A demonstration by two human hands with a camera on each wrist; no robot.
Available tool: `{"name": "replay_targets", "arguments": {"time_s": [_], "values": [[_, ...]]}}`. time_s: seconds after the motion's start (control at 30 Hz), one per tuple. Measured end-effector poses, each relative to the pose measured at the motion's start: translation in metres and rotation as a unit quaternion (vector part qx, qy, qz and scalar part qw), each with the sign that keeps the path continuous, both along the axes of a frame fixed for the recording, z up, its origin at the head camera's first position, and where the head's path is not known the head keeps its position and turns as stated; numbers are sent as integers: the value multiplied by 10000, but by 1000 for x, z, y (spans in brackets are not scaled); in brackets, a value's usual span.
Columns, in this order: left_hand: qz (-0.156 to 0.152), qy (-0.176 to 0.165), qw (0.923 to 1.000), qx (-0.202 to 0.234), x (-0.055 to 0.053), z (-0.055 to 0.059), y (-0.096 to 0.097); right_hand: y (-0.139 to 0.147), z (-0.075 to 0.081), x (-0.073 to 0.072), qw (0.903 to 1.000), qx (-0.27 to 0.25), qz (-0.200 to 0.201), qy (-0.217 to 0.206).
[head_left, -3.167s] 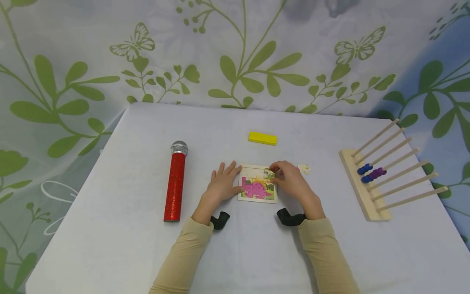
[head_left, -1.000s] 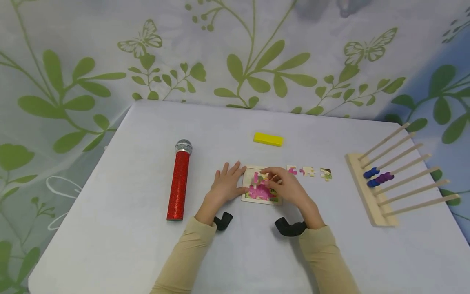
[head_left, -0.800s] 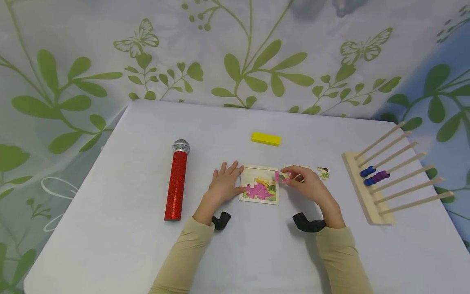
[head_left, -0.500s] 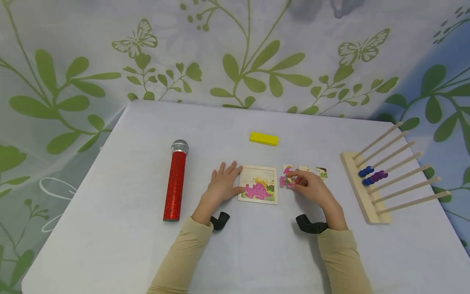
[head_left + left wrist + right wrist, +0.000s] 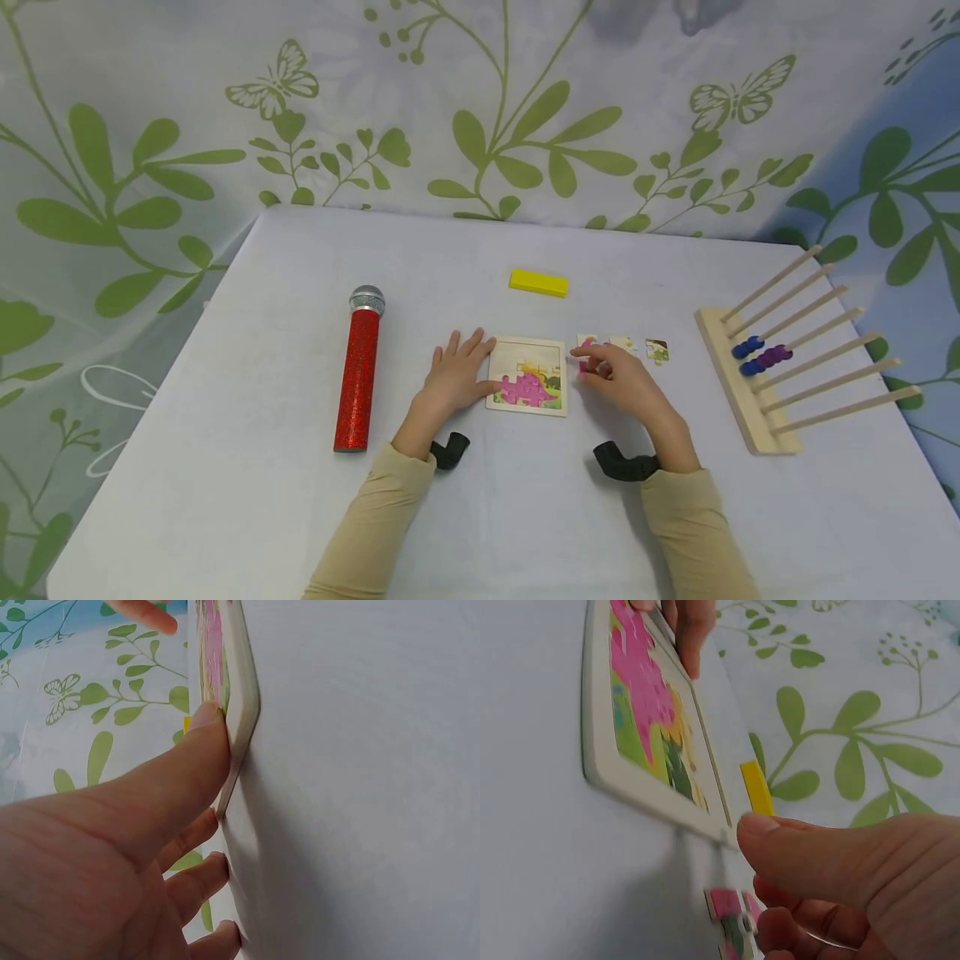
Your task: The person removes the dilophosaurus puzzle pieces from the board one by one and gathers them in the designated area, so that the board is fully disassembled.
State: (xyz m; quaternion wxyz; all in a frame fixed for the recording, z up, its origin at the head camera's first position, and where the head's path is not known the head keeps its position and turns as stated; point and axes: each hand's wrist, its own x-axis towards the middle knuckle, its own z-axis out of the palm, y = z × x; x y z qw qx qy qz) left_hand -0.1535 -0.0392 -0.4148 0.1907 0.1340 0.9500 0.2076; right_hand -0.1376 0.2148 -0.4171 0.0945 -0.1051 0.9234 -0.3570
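Observation:
In the head view a square wooden puzzle tray (image 5: pixel 504 407) lies mid-table, its lower part filled with a pink dinosaur picture and its upper part showing bare backing. My left hand (image 5: pixel 452 379) lies flat at the tray's left side, fingers spread on the table. Its thumb (image 5: pixel 202 742) presses the tray's edge. Just right of the tray hovers my right hand (image 5: pixel 626 383), thumb and index finger apart with nothing between them. Under those fingers a pink puzzle piece (image 5: pixel 725 904) lies on the table, partly hidden. A green-and-brown puzzle piece (image 5: pixel 657 349) sits farther right.
A red glitter microphone (image 5: pixel 358 375) lies left of the left hand. Behind the tray is a yellow block (image 5: pixel 538 282). A wooden peg rack (image 5: pixel 742 392) with blue and purple beads stands at the right. Patterned cloth (image 5: pixel 480 108) hangs behind the table.
Pieces from the tray's upper part now lie to its right. My right hand carried a pink piece rightward out of the tray and let it go; the left hand stayed put.

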Motion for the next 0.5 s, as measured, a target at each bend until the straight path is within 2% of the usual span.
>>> {"name": "replay_targets", "arguments": {"time_s": [0.2,0.33,0.5], "values": [[-32,9,10000,-44,-1,0,1,-38,7,4,9978,404,512,-80],[-30,32,10000,-84,-1,0,1,-52,6,6,9958,677,608,28],[-48,31,9999,-97,0,1,0,-57,5,5,9961,640,577,166]]}}
